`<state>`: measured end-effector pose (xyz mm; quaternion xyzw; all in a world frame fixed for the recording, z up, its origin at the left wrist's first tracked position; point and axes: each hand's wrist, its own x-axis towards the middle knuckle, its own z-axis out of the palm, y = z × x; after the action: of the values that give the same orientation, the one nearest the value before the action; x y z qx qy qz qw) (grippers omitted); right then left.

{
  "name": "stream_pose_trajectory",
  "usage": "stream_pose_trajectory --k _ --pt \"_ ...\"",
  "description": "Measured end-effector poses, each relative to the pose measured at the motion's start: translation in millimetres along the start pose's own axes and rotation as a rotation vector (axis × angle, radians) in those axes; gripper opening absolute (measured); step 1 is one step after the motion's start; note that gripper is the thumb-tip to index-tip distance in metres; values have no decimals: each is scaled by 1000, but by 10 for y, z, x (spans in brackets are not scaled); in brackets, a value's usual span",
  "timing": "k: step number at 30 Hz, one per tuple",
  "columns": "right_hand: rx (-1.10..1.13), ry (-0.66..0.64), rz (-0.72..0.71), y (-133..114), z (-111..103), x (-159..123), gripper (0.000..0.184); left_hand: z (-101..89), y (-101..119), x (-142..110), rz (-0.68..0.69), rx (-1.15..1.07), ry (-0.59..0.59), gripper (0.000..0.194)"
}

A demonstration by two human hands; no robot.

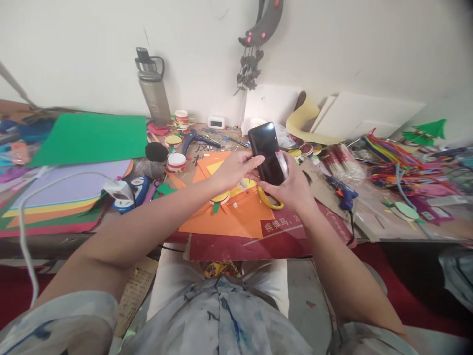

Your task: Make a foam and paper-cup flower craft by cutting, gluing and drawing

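Observation:
A black smartphone [266, 148] is held upright and tilted over the middle of the desk, its dark screen reflecting a bright light. My right hand [290, 185] is closed around its lower right side, with a small white object with a red end [281, 161] by the fingers. From the left, my left hand [240, 170] grips the phone's edge, thumb lying on the screen. Below both hands lie orange paper sheets [236, 219], a yellow loop handle [272, 201] and a small round craft piece [220, 198], partly hidden by my left arm.
Coloured sheets under a green sheet [96, 135] are at the left. A grey bottle [154, 93] stands by the wall near a small white clock [216, 123]. A blue glue gun [343, 192], wrapped sticks [342, 165] and colourful pipe cleaners [406, 167] fill the right.

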<state>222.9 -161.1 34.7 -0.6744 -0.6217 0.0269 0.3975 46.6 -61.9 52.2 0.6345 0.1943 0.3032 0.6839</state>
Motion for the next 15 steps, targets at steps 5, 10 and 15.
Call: stream_pose_trajectory --k 5,10,15 --pt "2 32 54 73 -161 -98 92 103 70 9 30 28 -79 51" --pt "-59 52 241 354 -419 -242 99 -115 133 -4 -16 131 107 39" --pt "-196 36 540 814 -663 -397 99 -604 123 127 -8 312 330 18"
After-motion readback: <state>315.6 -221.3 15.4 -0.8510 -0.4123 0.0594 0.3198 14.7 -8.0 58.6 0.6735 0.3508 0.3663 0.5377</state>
